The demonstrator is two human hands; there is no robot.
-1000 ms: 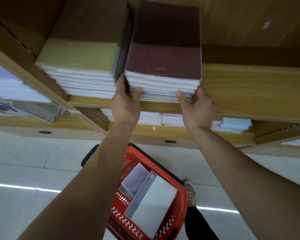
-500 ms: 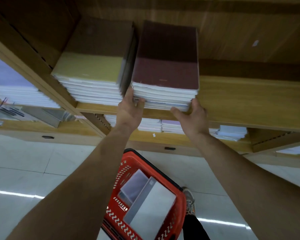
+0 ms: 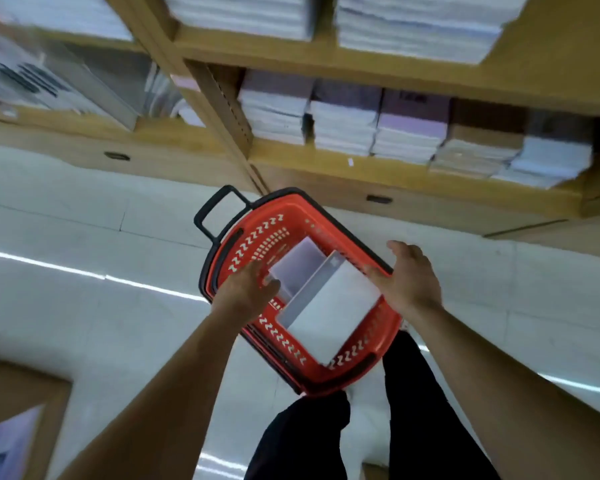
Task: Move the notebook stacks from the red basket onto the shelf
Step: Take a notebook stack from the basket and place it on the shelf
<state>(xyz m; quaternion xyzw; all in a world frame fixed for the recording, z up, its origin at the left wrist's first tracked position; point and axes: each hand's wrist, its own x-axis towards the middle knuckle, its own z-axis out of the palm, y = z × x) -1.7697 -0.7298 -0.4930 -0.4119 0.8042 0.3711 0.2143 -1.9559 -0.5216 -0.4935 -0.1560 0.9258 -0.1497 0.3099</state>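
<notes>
A second ago both hands were up at the shelf [image 3: 378,174] beyond the basket [image 3: 257,237], pushing a dark-covered stack into place. Now they have come down over the basket, and the view has dropped with them. I take it that stack is delivered and the next pick-up is starting.

The left hand [image 3: 248,292] hangs over the basket's left side, its fingers [image 3: 257,271] loosely apart and holding nothing, just beside the small stack [image 3: 297,268]. The right hand [image 3: 411,282] is at the basket's right rim, fingers apart and empty, reaching toward the right edge of the big stack [image 3: 329,313].

Both stacks lie inside the basket, the big one on the near-right side and tilted, the small one on the far-left side. So two stacks are left to move, and the big one looks like the next to go, since a hand is on each side of it.

The frame is smeared by motion. I cannot tell whether either hand already touches a stack or the rim. The dark-covered stack cannot be picked out: only blurred white page edges [image 3: 420,26] show on the board far above the basket, cut off by the frame's top. The left hand covers the small stack's left edge, and the big stack hides the basket's bottom, so anything under the two stacks cannot be made out.
</notes>
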